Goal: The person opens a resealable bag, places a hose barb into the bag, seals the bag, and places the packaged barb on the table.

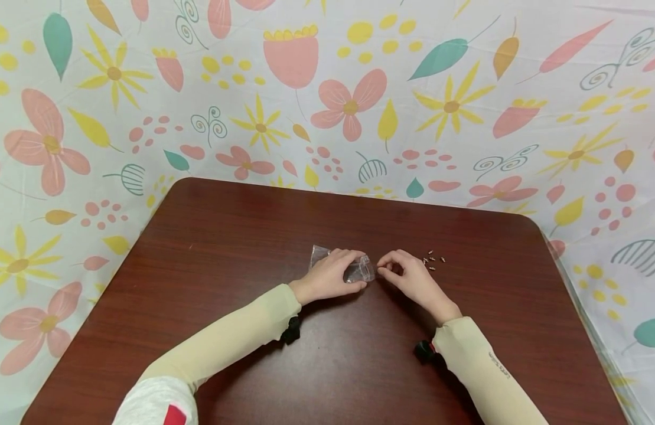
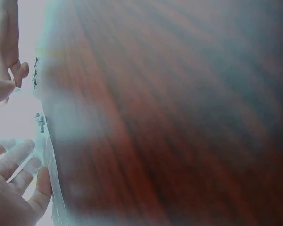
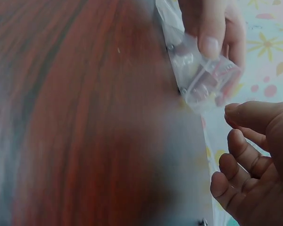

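The left hand (image 1: 332,275) grips a clear plastic bag (image 1: 365,271) over the tabletop (image 1: 242,236), covering the bag's middle from the head view. Just right of the bag's mouth, the right hand (image 1: 414,279) has its thumb and forefinger close together; whether they pinch anything cannot be told. Farther right of the bag lie small metal pieces (image 1: 432,268), too tiny to identify.

You are wearing a cream left sleeve (image 1: 231,339) and a matching right sleeve (image 1: 476,372), both ending in loose cuffs (image 1: 291,299), the right one bearing small dark lettering (image 1: 499,366). A black left unit (image 1: 291,331) and black right unit (image 1: 424,352) are poking out beside them. Your pale grey shirt (image 1: 150,401) is displaying a red patch (image 1: 175,415). Your left hand (image 1: 327,277) and right hand (image 1: 417,287) are showing bare.
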Demonstrator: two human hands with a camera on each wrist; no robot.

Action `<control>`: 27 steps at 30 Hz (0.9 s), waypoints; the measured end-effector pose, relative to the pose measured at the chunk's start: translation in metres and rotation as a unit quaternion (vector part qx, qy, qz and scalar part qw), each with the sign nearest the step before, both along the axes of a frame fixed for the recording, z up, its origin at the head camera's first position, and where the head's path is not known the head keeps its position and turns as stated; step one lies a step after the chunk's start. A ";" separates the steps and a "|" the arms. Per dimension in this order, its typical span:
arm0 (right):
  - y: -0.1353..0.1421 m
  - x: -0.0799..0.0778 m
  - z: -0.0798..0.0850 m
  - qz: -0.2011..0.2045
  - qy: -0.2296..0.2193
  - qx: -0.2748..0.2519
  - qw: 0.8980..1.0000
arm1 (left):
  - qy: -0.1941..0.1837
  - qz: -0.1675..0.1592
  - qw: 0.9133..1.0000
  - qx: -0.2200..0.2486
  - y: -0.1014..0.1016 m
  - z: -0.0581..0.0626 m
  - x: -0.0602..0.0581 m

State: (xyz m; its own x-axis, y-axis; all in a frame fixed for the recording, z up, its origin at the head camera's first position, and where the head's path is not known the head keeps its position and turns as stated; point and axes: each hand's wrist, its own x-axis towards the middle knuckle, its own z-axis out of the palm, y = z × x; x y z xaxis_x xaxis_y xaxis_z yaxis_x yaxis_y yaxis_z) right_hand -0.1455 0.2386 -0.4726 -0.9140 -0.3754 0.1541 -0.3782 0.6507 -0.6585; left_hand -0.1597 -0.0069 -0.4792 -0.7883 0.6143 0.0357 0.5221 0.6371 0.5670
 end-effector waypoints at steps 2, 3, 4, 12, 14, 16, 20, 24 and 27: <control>0.006 0.001 0.001 -0.005 0.006 0.005 1.000 | -0.001 0.000 1.000 -0.001 0.000 0.000 0.000; 0.009 0.001 0.001 -0.008 0.007 0.006 1.000 | -0.002 0.000 1.000 -0.003 0.000 -0.001 0.000; 0.012 0.002 0.001 -0.011 0.011 0.007 1.000 | -0.003 0.001 1.000 -0.004 0.000 -0.001 0.000; 0.041 0.008 0.004 -0.050 0.014 0.012 0.999 | -0.003 0.001 1.000 -0.003 0.000 0.000 0.001; 0.049 0.009 0.005 -0.062 0.006 0.012 0.998 | -0.002 0.000 1.000 -0.003 0.000 0.000 0.001; 0.056 0.010 0.006 -0.072 0.000 0.011 0.997 | 0.001 -0.001 1.000 -0.003 0.000 0.000 0.001; 0.071 0.011 0.008 -0.088 0.001 0.012 0.996 | 0.002 -0.001 1.000 -0.002 0.000 0.001 0.001; 0.084 0.011 0.010 -0.101 0.008 0.016 0.995 | 0.001 -0.003 1.000 -0.002 0.000 0.002 0.001; 0.093 0.011 0.011 -0.108 0.011 0.021 0.994 | 0.001 -0.004 1.000 -0.002 0.000 0.001 0.001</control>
